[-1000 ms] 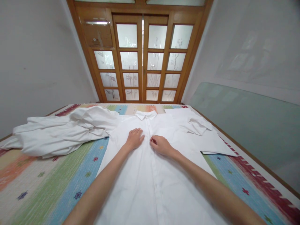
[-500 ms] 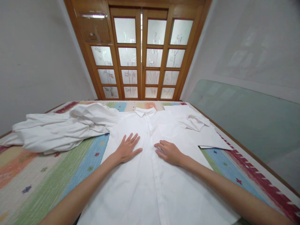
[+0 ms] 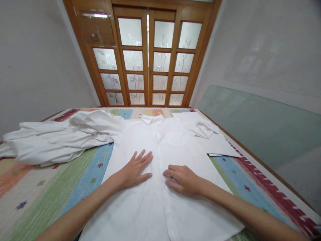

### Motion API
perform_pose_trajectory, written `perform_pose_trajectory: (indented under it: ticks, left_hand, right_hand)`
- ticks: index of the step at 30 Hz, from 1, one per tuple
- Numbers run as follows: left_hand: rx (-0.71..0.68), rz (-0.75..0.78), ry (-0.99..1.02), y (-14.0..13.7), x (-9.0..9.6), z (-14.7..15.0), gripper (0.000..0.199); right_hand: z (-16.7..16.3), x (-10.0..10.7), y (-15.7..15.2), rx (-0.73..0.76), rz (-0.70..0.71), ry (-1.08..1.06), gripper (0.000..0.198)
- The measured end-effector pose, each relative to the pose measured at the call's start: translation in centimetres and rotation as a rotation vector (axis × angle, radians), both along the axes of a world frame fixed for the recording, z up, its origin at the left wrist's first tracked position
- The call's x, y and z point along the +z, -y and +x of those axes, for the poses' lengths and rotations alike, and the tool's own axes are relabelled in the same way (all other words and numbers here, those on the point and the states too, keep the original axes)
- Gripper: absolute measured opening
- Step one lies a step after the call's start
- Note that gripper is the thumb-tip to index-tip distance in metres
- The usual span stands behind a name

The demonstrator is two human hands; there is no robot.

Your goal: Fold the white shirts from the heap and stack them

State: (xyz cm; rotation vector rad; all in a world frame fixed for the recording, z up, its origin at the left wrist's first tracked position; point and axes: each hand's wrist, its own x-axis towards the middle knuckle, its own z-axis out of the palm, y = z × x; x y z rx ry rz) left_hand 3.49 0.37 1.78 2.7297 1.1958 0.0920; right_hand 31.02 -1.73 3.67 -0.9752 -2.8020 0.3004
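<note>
A white collared shirt (image 3: 135, 207) lies front up and spread out, its collar (image 3: 152, 119) at the far end and its button placket running down the middle. My left hand (image 3: 137, 170) rests flat on the shirt to the left of the placket, fingers spread. Just right of the placket, my right hand (image 3: 184, 180) has curled fingers, with thumb and fingertips drawn together at the cloth by the placket edge. The far right part of the shirt, near a chest pocket, has a bunched short sleeve (image 3: 207, 130).
A crumpled white garment (image 3: 55, 142) lies to the left, touching the shirt's shoulder. More flat white cloth (image 3: 223, 146) lies beneath the right sleeve. Everything rests on a striped, patterned cover (image 3: 72, 180). A pale green panel (image 3: 255, 124) stands along the right; wooden glazed doors (image 3: 147, 77) are beyond.
Both hands have moved down the shirt toward me, the right one further than the left. Their finger shapes are much the same. The view has shifted slightly.
</note>
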Motion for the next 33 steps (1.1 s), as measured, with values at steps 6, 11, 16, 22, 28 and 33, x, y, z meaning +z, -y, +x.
perform_pose_trajectory:
  ticks: [6, 11, 16, 22, 28, 33]
  left_hand:
    - [-0.055, -0.002, -0.047, 0.7, 0.1, 0.7, 0.084]
    - [-0.092, 0.005, -0.033, 0.6, 0.0, 0.3, 0.081]
    - [-0.079, -0.005, -0.028, 0.4, 0.2, 0.1, 0.081]
    - [-0.02, 0.025, -0.032, 0.4, 0.5, 0.6, 0.084]
    - [-0.02, 0.098, 0.009, 0.0, 0.3, 0.9, 0.06]
    - [-0.049, 0.074, 0.008, -0.2, 0.3, 0.9, 0.064]
  right_hand:
    - [-2.2, 0.7, 2.5, 0.083, -0.081, 0.162, 0.039]
    - [-2.5, 0.8, 3.6, 0.053, -0.072, 0.203, 0.029]
    - [-2.5, 0.7, 4.0, 0.101, -0.081, 0.183, 0.025]
    - [-2.5, 0.2, 4.5, 0.105, -0.021, 0.143, 0.026]
    - [-2.4, -0.1, 5.0, 0.193, 0.013, 0.132, 0.03]
    - [-2.5, -0.9, 5.8, 0.294, 0.083, 0.116, 0.039]
